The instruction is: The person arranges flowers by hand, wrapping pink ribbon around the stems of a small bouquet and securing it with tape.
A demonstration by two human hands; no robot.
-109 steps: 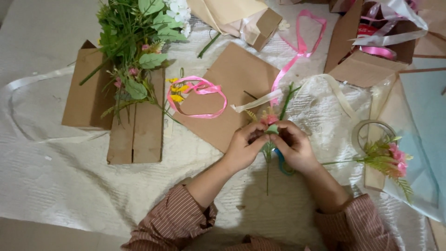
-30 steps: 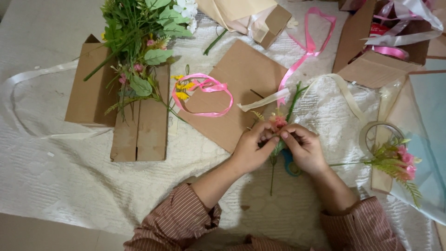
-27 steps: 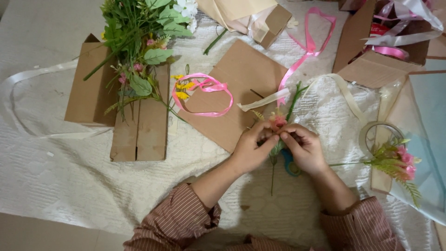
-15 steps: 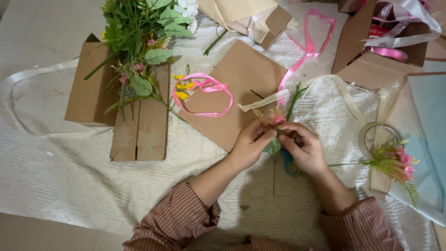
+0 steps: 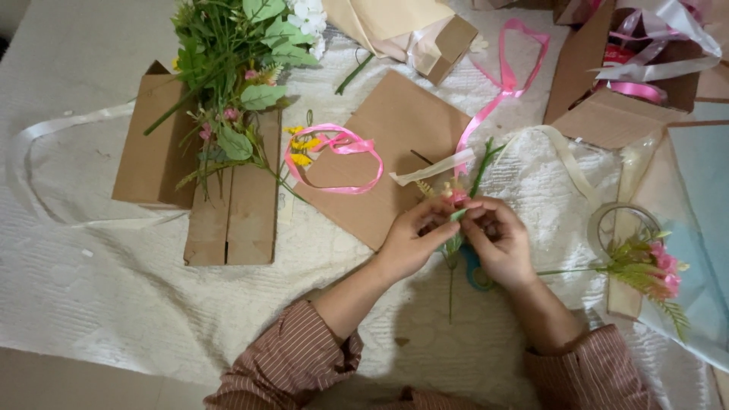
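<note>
Left hand and right hand pinched together on small flower sprig, above white cloth, beside brown card. Advisable: keep stem steady, grip firm near blossoms, avoid crushing.

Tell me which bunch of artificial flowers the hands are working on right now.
The small pink-tipped sprig pinched between the left hand and right hand. The big leafy bunch lies untouched on cardboard upper left; the pink sprig lies alone far right.
</note>
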